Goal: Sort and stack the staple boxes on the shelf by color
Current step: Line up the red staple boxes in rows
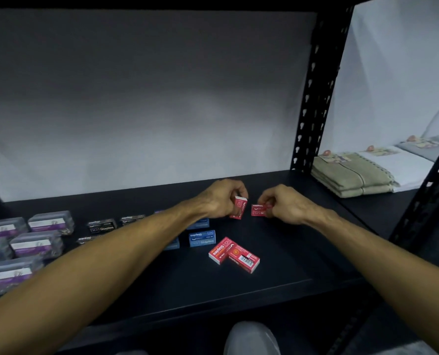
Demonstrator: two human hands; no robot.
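Note:
On the black shelf point(277, 272), my left hand point(219, 198) grips a red staple box point(239, 207) held on end. My right hand point(282, 203) grips another red staple box point(259, 210) just to its right; the two boxes are a little apart. Two more red staple boxes point(235, 254) lie together nearer the front edge. Blue staple boxes point(202, 238) lie left of them, partly hidden under my left forearm. Black staple boxes point(102, 225) lie further left.
Several clear boxes with purple labels point(36, 244) fill the left end of the shelf. A black slotted upright point(313, 98) stands at the back right. Folded towels point(351, 175) lie on the neighbouring shelf to the right.

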